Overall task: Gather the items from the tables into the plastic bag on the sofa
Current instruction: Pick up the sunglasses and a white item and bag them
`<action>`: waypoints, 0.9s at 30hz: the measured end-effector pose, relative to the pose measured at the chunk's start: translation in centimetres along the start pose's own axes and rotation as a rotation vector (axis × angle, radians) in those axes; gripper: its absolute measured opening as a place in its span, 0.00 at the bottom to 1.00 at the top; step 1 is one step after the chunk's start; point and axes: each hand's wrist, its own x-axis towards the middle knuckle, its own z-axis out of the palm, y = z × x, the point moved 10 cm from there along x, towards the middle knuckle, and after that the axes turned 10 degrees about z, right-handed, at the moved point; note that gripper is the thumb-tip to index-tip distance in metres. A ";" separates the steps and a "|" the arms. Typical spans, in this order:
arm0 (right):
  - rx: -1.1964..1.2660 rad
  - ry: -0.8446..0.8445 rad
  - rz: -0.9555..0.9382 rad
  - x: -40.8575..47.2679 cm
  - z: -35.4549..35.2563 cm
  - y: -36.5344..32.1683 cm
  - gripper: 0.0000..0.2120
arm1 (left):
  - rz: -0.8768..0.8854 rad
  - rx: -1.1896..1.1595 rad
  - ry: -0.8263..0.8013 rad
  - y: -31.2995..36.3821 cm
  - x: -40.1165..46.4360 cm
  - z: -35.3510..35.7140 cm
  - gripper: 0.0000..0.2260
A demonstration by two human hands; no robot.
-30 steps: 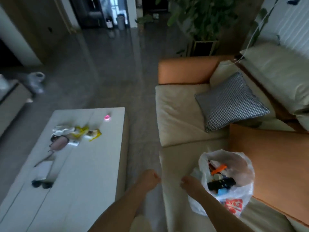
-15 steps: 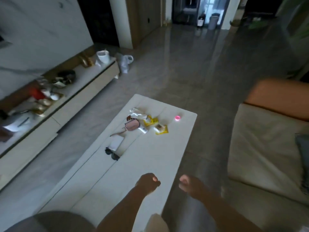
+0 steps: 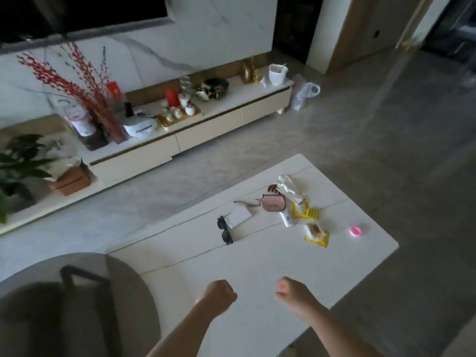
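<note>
Ahead, the white rectangular low counter (image 3: 257,266) carries a loose cluster of small things toward its far end: a pair of black sunglasses (image 3: 225,230) lying just beside a flat white card-like box (image 3: 238,217), a pink coin purse with a dark rim and a thin strap (image 3: 273,203), a brown hair claw (image 3: 273,188) just behind the purse, some crumpled white wrapping (image 3: 288,186), a small white tube (image 3: 286,219), two yellow snack packets (image 3: 305,213) and (image 3: 316,234), and a small round pink object (image 3: 356,231) set apart near the right edge. Nothing lies between these things and the hands; the near half of the counter is bare. At the lower left a round grey stool with a dark handle-like frame (image 3: 77,300) stands against the counter's corner. Across the grey floor, a long cream media unit (image 3: 206,124) holds a vase of red branches (image 3: 85,81), a tea set on a tray (image 3: 177,113), a dark bowl (image 3: 213,87) and a white jug (image 3: 277,73), with a white plastic bag (image 3: 304,92) on the floor at its end. The left hand (image 3: 219,296) hovers above the near counter with fingers curled into a fist, holding nothing. The right hand (image 3: 296,295) hovers beside it, fingers also curled in and empty.
</note>
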 end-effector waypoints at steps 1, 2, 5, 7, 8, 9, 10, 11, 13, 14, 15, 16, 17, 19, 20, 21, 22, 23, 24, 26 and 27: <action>-0.030 -0.021 -0.017 1.5 -0.3 -0.5 0.07 | -0.030 -0.021 0.014 -0.3 0.9 -0.1 0.02; -0.057 -0.043 -0.034 3.0 -0.7 -1.1 0.10 | -0.058 -0.032 0.034 -0.5 1.8 -0.4 0.03; -0.130 -0.089 -0.081 8.0 -1.9 -2.6 0.17 | -0.139 -0.073 0.076 -0.7 4.5 -0.7 0.05; -0.185 -0.102 -0.113 11.8 -2.4 -3.6 0.19 | -0.172 -0.108 0.104 -0.9 7.2 -0.4 0.11; -0.215 -0.098 -0.127 13.7 -2.6 -4.0 0.19 | -0.187 -0.124 0.110 -1.0 8.6 -0.1 0.13; -0.244 -0.090 -0.142 15.6 -2.9 -4.4 0.20 | -0.198 -0.140 0.119 -1.1 10.2 0.3 0.15; -0.270 -0.084 -0.155 17.5 -2.9 -4.7 0.20 | -0.201 -0.148 0.121 -1.2 11.8 0.7 0.16; -0.294 -0.079 -0.167 19.4 -2.7 -5.0 0.20 | -0.197 -0.157 0.125 -1.4 13.4 1.1 0.17; -0.355 -0.066 -0.186 22.9 -2.0 -5.6 0.21 | -0.188 -0.159 0.136 -1.8 16.8 1.7 0.19; -0.398 -0.051 -0.202 24.5 -1.5 -6.0 0.21 | -0.189 -0.154 0.144 -2.1 18.4 1.8 0.20; -0.442 -0.030 -0.222 26.2 -1.0 -6.5 0.20 | -0.189 -0.142 0.159 -2.5 20.2 1.8 0.20; -0.483 -0.007 -0.243 27.8 -0.4 -7.2 0.20 | -0.193 -0.130 0.175 -2.9 21.9 1.8 0.21; -0.516 0.016 -0.272 29.4 0.2 -8.0 0.20 | -0.195 -0.118 0.193 -3.4 23.6 1.6 0.21; -0.558 0.066 -0.353 32.5 1.4 -10.3 0.22 | -0.194 -0.082 0.221 -4.4 27.5 1.4 0.21; -0.568 0.095 -0.398 34.0 2.0 -11.6 0.23 | -0.193 -0.060 0.237 -4.9 29.4 1.1 0.20; -0.579 0.126 -0.438 35.4 2.5 -12.8 0.25 | -0.196 -0.047 0.262 -5.4 31.1 1.0 0.18; -0.590 0.156 -0.471 36.9 3.0 -14.0 0.26 | -0.206 -0.042 0.289 -5.9 32.8 0.8 0.17; -0.602 0.185 -0.492 38.2 3.5 -14.9 0.28 | -0.219 -0.040 0.316 -6.4 34.2 0.8 0.16; -0.618 0.213 -0.508 39.5 3.9 -15.8 0.30 | -0.232 -0.033 0.337 -6.8 35.4 0.9 0.15; -0.664 0.261 -0.531 41.6 4.8 -17.0 0.34 | -0.250 -0.004 0.368 -7.5 37.2 1.0 0.16; -0.695 0.275 -0.528 42.6 5.2 -17.3 0.36 | -0.262 0.009 0.384 -7.8 37.8 1.0 0.18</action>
